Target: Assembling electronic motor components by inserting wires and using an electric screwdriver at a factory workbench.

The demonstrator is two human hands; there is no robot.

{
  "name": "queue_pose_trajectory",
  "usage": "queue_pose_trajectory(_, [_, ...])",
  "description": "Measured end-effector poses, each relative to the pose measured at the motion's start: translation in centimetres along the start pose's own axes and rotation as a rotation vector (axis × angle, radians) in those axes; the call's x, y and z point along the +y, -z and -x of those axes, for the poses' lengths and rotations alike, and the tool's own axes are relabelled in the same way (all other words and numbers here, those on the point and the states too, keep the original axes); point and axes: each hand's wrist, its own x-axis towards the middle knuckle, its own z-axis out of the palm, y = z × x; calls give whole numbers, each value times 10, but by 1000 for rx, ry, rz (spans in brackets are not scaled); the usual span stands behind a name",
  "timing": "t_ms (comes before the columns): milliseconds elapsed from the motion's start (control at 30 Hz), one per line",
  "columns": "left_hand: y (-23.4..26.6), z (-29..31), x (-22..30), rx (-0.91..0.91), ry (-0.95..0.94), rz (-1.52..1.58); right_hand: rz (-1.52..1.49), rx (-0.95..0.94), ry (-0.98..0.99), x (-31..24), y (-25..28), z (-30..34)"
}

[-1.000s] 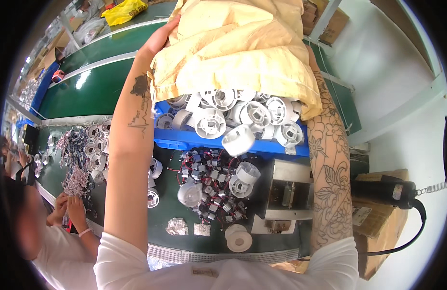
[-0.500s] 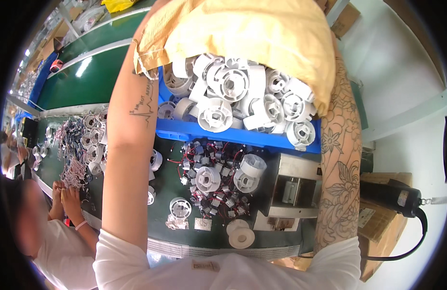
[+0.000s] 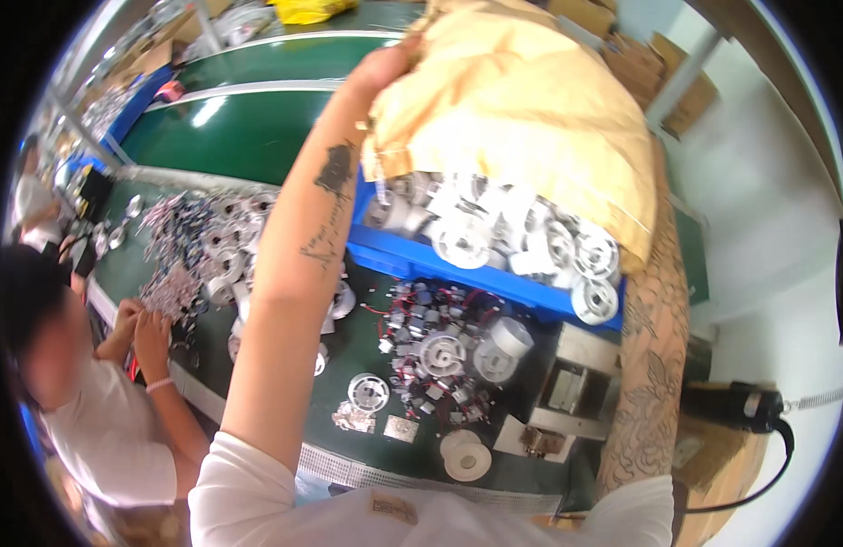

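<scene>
Sack (image 3: 522,100) opens over blue bin (image 3: 394,255), likely to contain white parts (image 3: 462,241). I see left hand (image 3: 391,64) against it, finger closure unclear; right hand hidden.

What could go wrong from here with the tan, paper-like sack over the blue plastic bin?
White, round plastic parts are heaped up to the front rim of the blue plastic bin, so some might roll over it onto the small grey components with red wires below. The tan, paper-like sack hides the right hand, so a slip on that side could go unnoticed in this view.
</scene>
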Motion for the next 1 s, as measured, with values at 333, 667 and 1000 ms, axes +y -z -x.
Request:
queue_pose_trajectory(333, [-111, 85, 65, -52, -119, -1000, -201, -247, 160, -109, -159, -25])
queue_pose_trajectory(667, [-61, 34, 28, -159, -415, -1123, -329, -424, 318, -237, -229, -5])
queue_pose_trajectory(1000, [-63, 324, 96, -3, -806, -591, -351, -399, 261, -245, -196, 19])
